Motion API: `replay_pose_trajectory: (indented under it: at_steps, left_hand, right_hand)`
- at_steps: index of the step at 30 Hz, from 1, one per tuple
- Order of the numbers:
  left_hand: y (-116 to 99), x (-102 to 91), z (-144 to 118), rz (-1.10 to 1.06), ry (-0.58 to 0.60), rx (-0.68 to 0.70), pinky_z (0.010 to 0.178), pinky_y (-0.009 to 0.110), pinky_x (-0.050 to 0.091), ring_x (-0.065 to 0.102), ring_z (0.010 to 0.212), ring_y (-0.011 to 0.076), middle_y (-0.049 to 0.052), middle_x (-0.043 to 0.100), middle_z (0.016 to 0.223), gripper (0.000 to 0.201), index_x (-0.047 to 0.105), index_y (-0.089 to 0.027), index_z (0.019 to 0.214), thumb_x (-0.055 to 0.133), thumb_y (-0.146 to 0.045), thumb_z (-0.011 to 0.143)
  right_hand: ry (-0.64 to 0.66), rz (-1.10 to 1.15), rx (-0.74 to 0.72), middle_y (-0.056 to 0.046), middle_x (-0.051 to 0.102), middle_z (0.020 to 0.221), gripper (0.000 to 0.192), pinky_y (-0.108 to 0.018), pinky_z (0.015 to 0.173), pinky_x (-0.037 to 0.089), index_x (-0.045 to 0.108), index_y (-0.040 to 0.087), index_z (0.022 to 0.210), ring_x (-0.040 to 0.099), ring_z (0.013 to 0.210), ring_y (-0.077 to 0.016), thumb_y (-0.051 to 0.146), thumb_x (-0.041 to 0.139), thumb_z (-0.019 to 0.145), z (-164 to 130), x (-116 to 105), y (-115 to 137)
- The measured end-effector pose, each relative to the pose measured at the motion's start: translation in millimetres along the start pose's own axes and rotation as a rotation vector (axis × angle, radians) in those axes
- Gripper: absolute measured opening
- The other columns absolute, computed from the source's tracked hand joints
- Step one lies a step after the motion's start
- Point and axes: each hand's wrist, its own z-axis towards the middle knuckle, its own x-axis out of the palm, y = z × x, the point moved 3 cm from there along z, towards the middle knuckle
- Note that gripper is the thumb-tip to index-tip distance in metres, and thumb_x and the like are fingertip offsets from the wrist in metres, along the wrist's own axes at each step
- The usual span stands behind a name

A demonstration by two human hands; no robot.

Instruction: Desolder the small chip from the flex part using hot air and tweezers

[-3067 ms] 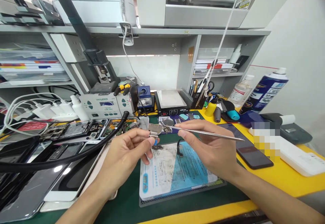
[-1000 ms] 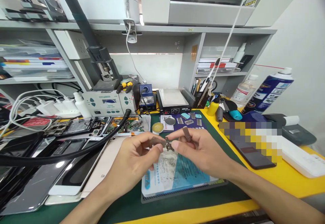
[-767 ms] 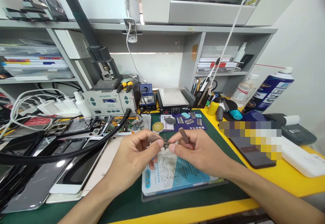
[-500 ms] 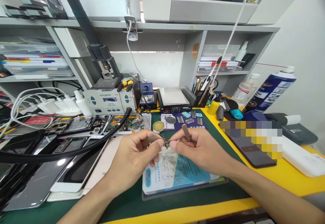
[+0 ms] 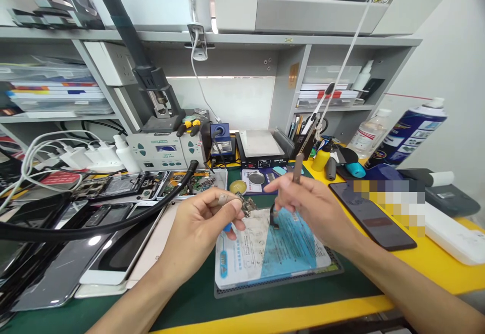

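Observation:
My left hand [image 5: 212, 220] is closed, pinching a small circuit board [image 5: 248, 205] between thumb and fingers above the booklet. My right hand [image 5: 303, 197] is apart from it, to the right, curled round a flat brownish metal tool [image 5: 298, 168] whose end sticks up past the knuckles. Its index finger points left. Just below the right fingertips is a small black part [image 5: 273, 219], like a flex connector; whether the fingers hold it or it rests on the paper I cannot tell. The worn blue-and-white booklet [image 5: 291, 253] lies under both hands.
Several phones [image 5: 109, 253] lie at the left, crossed by a thick black hose [image 5: 151, 212]. Behind are a tray of circuit parts [image 5: 197, 185], a round yellow tin [image 5: 238, 187] and a soldering station [image 5: 162, 152]. A dark phone [image 5: 371, 218] and a spray can [image 5: 409, 132] are on the right.
My right hand has drawn away from the board, right and slightly up, with the metal tool now upright. A small black part shows below its fingers. My left hand still holds the board.

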Motion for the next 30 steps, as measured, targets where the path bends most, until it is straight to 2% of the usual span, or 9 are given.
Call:
replay_pose_trajectory:
  at_steps: [2, 4, 5, 7, 10, 13, 18, 25, 30]
  left_hand:
    - [1.9, 0.5, 0.8, -0.056, -0.003, -0.051, 0.056, 0.021, 0.053, 0.067, 0.068, 0.0141, 0.005, 0.074, 0.08, 0.022, 0.068, -0.014, 0.085, 0.075, -0.036, 0.088]
    - [3.5, 1.1, 0.9, -0.096, 0.001, -0.104, 0.058, 0.022, 0.053, 0.068, 0.069, 0.0144, 0.007, 0.076, 0.085, 0.021, 0.068, -0.014, 0.087, 0.075, -0.033, 0.087]
    - [4.0, 1.4, 0.8, -0.108, 0.005, -0.125, 0.058, 0.022, 0.054, 0.068, 0.069, 0.0145, 0.008, 0.076, 0.086, 0.021, 0.068, -0.013, 0.087, 0.076, -0.032, 0.086]
    - [4.8, 2.0, 0.3, -0.121, 0.018, -0.161, 0.058, 0.022, 0.054, 0.068, 0.068, 0.0145, 0.009, 0.077, 0.086, 0.02, 0.067, -0.013, 0.087, 0.076, -0.031, 0.086]
    - [5.9, 3.2, -0.4, -0.124, 0.054, -0.218, 0.057, 0.022, 0.055, 0.069, 0.066, 0.0151, 0.008, 0.076, 0.08, 0.019, 0.067, -0.013, 0.088, 0.076, -0.03, 0.085]
    - [6.8, 3.2, 0.0, -0.117, 0.064, -0.254, 0.053, 0.021, 0.055, 0.069, 0.064, 0.0162, 0.007, 0.074, 0.075, 0.02, 0.068, -0.012, 0.086, 0.077, -0.031, 0.083]
    - [7.4, 1.5, 1.3, -0.129, 0.032, -0.224, 0.047, 0.025, 0.057, 0.069, 0.06, 0.0174, 0.008, 0.075, 0.083, 0.018, 0.071, -0.014, 0.082, 0.078, -0.03, 0.081]
    - [8.7, 0.1, 0.3, -0.129, -0.024, -0.174, 0.045, 0.026, 0.059, 0.069, 0.056, 0.018, 0.005, 0.073, 0.074, 0.016, 0.073, -0.015, 0.079, 0.078, -0.029, 0.082]
    - [9.8, 0.8, -1.9, -0.117, 0.011, -0.182, 0.045, 0.026, 0.059, 0.067, 0.052, 0.0176, 0.004, 0.07, 0.063, 0.017, 0.073, -0.015, 0.079, 0.077, -0.031, 0.083]
  right_hand:
    - [-0.055, 0.108, -0.03, -0.001, 0.051, 0.071, 0.042, -0.032, 0.075, 0.045, 0.077, 0.019, 0.093, 0.053, 0.073, -0.0162, 0.055, 0.056, 0.1, 3.4, -7.2, 2.0]
    - [-0.136, 0.072, -0.08, -0.005, 0.062, 0.084, 0.044, -0.033, 0.084, 0.046, 0.079, 0.02, 0.092, 0.059, 0.087, -0.0184, 0.057, 0.055, 0.1, 4.6, -13.6, 5.6]
    - [-0.173, 0.024, -0.1, -0.005, 0.063, 0.087, 0.047, -0.032, 0.083, 0.046, 0.08, 0.021, 0.094, 0.059, 0.088, -0.0182, 0.058, 0.052, 0.101, 4.0, -15.7, 7.5]
    - [-0.217, -0.058, -0.115, -0.003, 0.06, 0.077, 0.051, -0.029, 0.071, 0.046, 0.081, 0.023, 0.096, 0.056, 0.075, -0.0155, 0.06, 0.046, 0.103, 0.8, -17.0, 10.6]
    - [-0.203, -0.071, -0.125, -0.001, 0.057, 0.064, 0.05, -0.028, 0.053, 0.042, 0.08, 0.023, 0.096, 0.052, 0.057, -0.0132, 0.058, 0.045, 0.104, -6.4, -12.0, 14.5]
    - [-0.14, -0.095, -0.225, -0.006, 0.073, 0.081, 0.041, -0.028, 0.062, 0.056, 0.078, 0.022, 0.095, 0.069, 0.073, -0.0172, 0.048, 0.048, 0.106, -12.7, -3.4, 22.1]
    - [-0.14, -0.416, -0.389, -0.003, 0.078, 0.092, 0.005, -0.025, 0.065, 0.061, 0.075, 0.023, 0.098, 0.074, 0.073, -0.0155, 0.024, 0.072, 0.094, -19.5, 4.4, 32.2]
    - [-0.174, -0.682, -0.592, 0.003, 0.079, 0.095, 0.012, -0.021, 0.082, 0.058, 0.07, 0.028, 0.102, 0.074, 0.085, -0.0116, 0.02, 0.073, 0.093, -27.6, 9.4, 25.8]
    - [-0.103, -0.711, -0.623, 0.001, 0.078, 0.097, 0.017, -0.024, 0.087, 0.057, 0.066, 0.025, 0.109, 0.074, 0.089, -0.0125, 0.018, 0.072, 0.094, -30.1, 14.3, 23.0]
